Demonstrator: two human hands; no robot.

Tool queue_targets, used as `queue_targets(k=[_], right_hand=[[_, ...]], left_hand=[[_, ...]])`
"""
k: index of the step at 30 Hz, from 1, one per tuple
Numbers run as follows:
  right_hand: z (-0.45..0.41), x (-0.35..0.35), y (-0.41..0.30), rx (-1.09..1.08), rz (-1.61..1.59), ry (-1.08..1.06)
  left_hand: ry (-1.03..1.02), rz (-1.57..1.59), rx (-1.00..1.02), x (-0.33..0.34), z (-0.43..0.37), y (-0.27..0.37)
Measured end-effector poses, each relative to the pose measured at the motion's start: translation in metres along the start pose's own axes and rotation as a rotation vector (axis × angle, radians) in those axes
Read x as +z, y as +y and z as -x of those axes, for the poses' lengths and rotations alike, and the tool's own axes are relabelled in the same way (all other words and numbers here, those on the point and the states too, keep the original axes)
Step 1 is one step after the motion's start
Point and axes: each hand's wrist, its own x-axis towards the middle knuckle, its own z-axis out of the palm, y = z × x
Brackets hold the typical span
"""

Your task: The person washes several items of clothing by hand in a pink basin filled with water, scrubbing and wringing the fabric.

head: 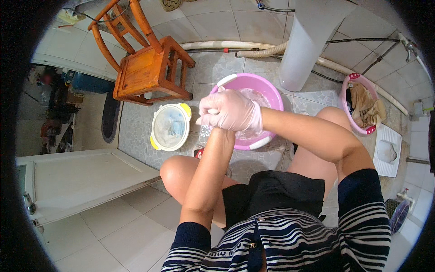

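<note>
My right hand [234, 107] wears a thin, pale, translucent glove with its cuff at the wrist. Its fingers curl over my left hand [216, 121], which is mostly hidden beneath it; the left wrist looks bare. Something whitish shows between the fingers, and I cannot tell whether it is glove material or a held thing. Both hands are together above the left side of a pink-purple plastic basin [277, 98] with white handles. Foamy water [258, 97] lies in that basin. Left of the hands, a white basin with yellow handles [153, 127] holds cloudy water and something light blue.
A wooden chair [139, 76] stands at upper left, near a doorway and an open white door [85, 173]. Beyond the pink-purple basin rises a white pedestal [299, 51]. At right are a pink basket [346, 102] with brown cloth [362, 98] and a squat toilet [387, 153].
</note>
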Motion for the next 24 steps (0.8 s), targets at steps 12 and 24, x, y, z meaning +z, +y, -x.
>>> queue_targets(k=[12, 24], right_hand=[[-0.005, -0.012, 0.063, 0.340, 0.438, 0.247], [0.009, 0.018, 0.029, 0.140, 0.544, 0.172]], left_hand=[[-0.620, 0.240, -0.306, -0.015, -0.020, -0.001], [-0.047, 0.625, -0.106, 0.013, -0.011, -0.013]])
